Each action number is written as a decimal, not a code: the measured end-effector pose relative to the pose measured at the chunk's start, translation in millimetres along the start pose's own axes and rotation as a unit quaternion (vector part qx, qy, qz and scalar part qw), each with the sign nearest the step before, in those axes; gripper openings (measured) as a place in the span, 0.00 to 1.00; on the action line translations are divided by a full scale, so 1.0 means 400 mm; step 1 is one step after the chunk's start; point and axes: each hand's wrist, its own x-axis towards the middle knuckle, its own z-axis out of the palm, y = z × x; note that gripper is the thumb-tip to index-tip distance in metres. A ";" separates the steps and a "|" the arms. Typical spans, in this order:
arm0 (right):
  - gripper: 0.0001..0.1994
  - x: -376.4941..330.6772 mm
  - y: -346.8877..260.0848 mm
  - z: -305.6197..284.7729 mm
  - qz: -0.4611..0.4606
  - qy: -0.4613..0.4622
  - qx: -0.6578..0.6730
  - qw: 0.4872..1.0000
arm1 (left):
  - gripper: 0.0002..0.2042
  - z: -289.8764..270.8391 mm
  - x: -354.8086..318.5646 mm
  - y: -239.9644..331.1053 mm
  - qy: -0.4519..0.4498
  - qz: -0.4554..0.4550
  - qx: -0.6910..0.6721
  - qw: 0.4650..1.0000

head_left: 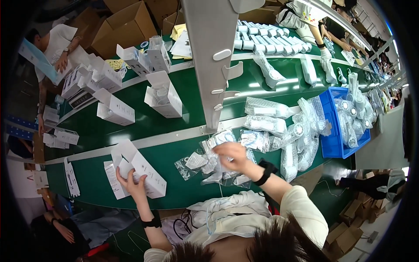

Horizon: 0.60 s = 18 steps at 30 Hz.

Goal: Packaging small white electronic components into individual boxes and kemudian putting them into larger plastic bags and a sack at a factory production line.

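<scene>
My left hand [133, 183] grips the near side of an open white carton [150, 177], whose flaps stand up. The carton tilts on the green bench, and a printed white sheet or flattened card [114, 180] lies to its left. My right hand [235, 156] is over a pile of small clear plastic bags [196, 161] with white parts inside. Its fingers are bent and drawn together; whatever is between them cannot be made out. Bags with white cables [255, 139] lie just beyond that hand.
Bubble-wrapped devices [266, 124] lie to the right, beside a blue bin [334, 131] full of more. A grey post [205, 65] rises behind the bench. Open white cartons [163, 96] stand on the green conveyor [192, 115]. Co-workers are at the far left and far right.
</scene>
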 end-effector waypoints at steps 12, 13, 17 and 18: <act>0.28 0.185 0.694 -0.510 0.477 -0.115 -0.499 0.714 | 0.36 0.101 -0.077 0.144 0.072 -0.024 -0.042 0.996; 0.29 0.194 0.707 -0.496 0.474 -0.166 -0.468 0.727 | 0.38 0.103 -0.084 0.136 0.042 -0.063 -0.057 0.995; 0.33 0.195 0.736 -0.404 0.430 -0.232 -0.446 0.750 | 0.42 0.128 -0.119 0.032 -0.018 -0.073 -0.127 0.989; 0.34 0.184 0.741 -0.382 0.401 -0.188 -0.489 0.752 | 0.42 0.122 -0.124 0.045 -0.041 -0.055 -0.157 0.985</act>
